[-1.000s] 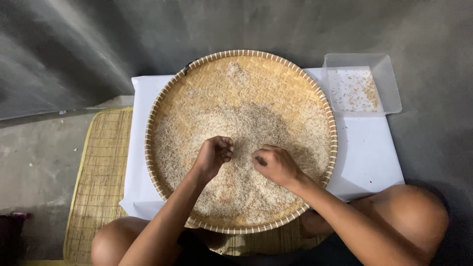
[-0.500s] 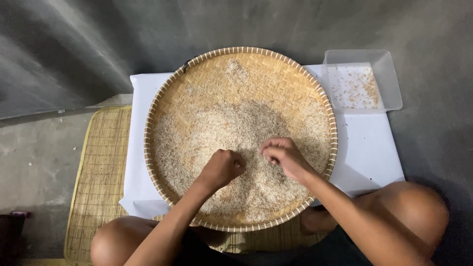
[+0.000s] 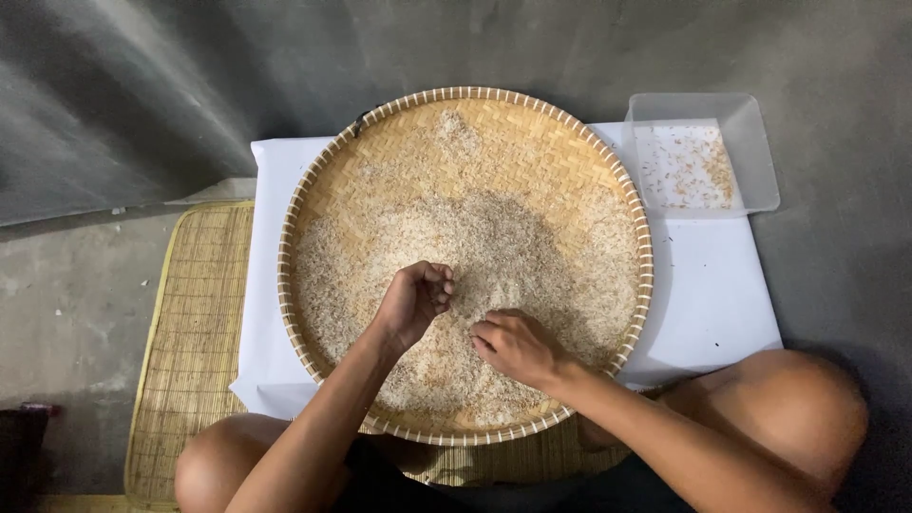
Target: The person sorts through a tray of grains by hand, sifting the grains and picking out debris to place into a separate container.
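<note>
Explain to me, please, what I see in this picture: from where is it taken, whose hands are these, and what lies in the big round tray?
The picture comes from a camera worn on a person's head, looking straight down. Both hands are that person's own; the person sits on a woven mat. In front lies a round woven tray on a white cloth, holding a layer of pale grains. The left hand is curled with fingertips together, just above the grains; whether it pinches something is too small to tell. The right hand rests on the grains, fingers bent. At the top right stands a clear plastic box with a few small bits inside.
</note>
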